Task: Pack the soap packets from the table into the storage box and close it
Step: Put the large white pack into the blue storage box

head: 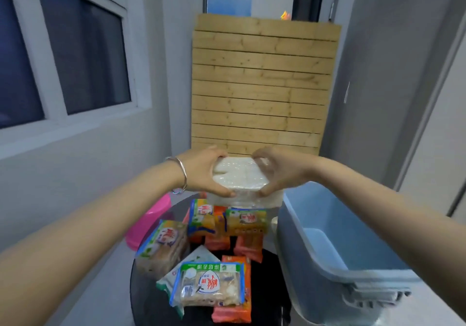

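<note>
Both of my hands hold a white block of soap bars in clear wrap (pixel 237 177) above the far side of the round dark table (pixel 146 298). My left hand (pixel 204 171) grips its left end and my right hand (pixel 280 171) grips its right end. Several soap packets lie on the table: a green-and-blue one (pixel 210 284) at the front, a green one tilted (pixel 164 245) at the left, yellow ones (pixel 245 221) further back, and orange ones (pixel 243 245) between them. The blue storage box (pixel 335 270) stands open to the right of the table, with nothing visible inside.
A pink plastic basin (pixel 148 222) sits on the floor left of the table. A slatted wooden board (pixel 262 86) leans upright behind it. A window (pixel 65 55) fills the left wall and a grey wall runs along the right.
</note>
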The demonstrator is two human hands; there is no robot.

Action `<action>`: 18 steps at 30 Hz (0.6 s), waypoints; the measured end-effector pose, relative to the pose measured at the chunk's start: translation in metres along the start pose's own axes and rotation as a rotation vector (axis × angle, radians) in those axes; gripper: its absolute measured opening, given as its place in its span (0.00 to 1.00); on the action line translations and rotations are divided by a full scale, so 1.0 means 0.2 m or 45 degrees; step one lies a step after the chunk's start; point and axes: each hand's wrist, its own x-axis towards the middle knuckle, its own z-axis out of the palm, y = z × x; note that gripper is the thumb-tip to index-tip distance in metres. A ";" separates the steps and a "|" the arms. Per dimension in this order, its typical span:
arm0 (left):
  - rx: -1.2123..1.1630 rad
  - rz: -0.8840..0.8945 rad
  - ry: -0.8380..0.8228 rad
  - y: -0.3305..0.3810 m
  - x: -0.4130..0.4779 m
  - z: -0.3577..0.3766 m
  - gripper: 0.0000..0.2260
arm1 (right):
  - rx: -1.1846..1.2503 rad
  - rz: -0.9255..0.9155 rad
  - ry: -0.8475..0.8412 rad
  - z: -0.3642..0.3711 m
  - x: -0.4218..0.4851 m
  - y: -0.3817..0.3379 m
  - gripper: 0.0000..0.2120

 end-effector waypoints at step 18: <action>-0.176 0.152 -0.057 0.60 0.58 0.54 0.40 | -0.098 0.276 -0.124 0.14 -0.29 0.84 0.40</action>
